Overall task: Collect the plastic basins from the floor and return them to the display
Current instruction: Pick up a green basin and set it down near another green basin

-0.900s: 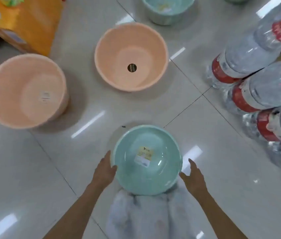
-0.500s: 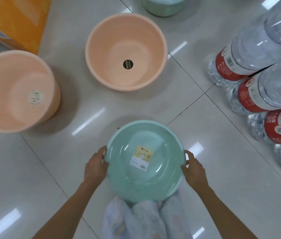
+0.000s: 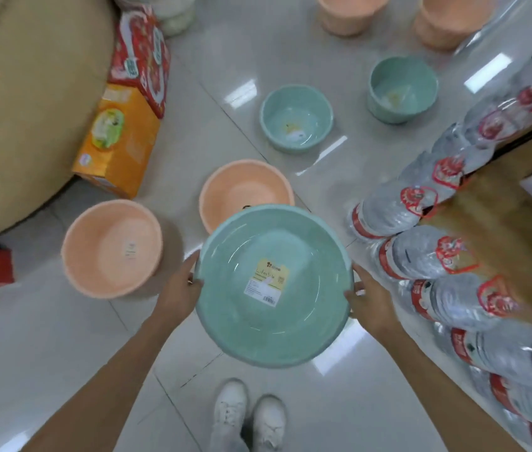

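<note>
Green basin with a yellow label inside is held off the tiled floor, above the person's white shoes — the left hand clasps its left rim and the right hand its right rim, fingers curled round the edge. Two peach basins sit on the floor just beyond it, two smaller green basins farther off — wrapped water bottles lie stacked to the right.
</note>
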